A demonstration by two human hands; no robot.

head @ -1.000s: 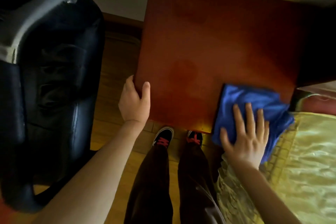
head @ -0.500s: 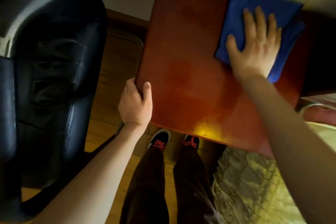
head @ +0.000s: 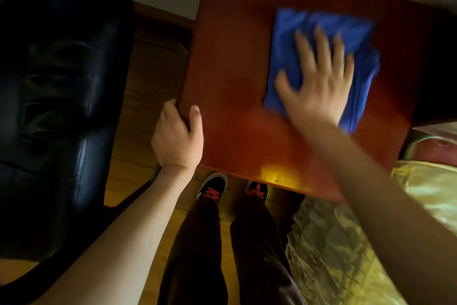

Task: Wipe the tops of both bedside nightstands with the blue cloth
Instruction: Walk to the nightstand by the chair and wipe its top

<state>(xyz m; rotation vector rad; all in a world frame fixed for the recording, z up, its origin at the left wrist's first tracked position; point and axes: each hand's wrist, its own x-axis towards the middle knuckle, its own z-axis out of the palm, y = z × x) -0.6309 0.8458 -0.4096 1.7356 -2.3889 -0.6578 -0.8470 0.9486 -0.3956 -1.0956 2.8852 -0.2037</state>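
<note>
Nightstand (head: 235, 97): red-brown wood top, seen from above. Blue cloth (head: 309, 32) lies flat on the right half of the top, nearer the far edge than the near edge, folded and bunched along its right side. Right hand (head: 319, 87) rests palm-down on the cloth, fingers spread; image blurred here. Left hand (head: 178, 135) grips the left edge near the near-left corner, thumb on top, fingers curled over the side. Black chair (head: 61, 106) stands left of the nightstand; yellow bedspread (head: 346, 243) at right.
</note>
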